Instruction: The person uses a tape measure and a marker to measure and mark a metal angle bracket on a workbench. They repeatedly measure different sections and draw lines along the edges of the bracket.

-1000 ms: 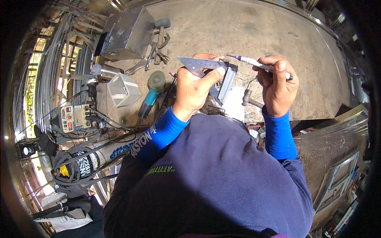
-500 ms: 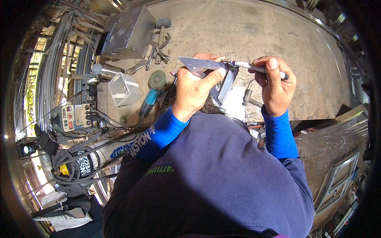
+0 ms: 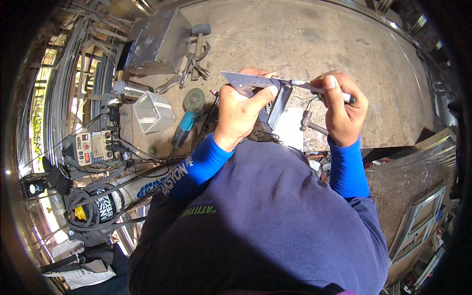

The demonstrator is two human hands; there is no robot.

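My left hand is closed round a flat steel square with a slanted, pointed end, its thumb pressing on the face. A dark, narrow metal bar runs from the square's right end down towards my body; whether the two are one piece I cannot tell. In my right hand a marker pen is pinched between thumb and fingers. Its tip points left and meets the right end of the square, where the bar begins. Both hands are raised over the near part of the workbench.
On the workbench lie an angle grinder, a clear plastic container, a mallet beside pliers-like tools, and a hammer. A metal box stands at the far left. A welding machine and a cylinder with cables are left of me.
The marker pen has shifted slightly and lies at a flatter angle, with my right fingers drawn a little further round it. My left hand and the square have barely moved.
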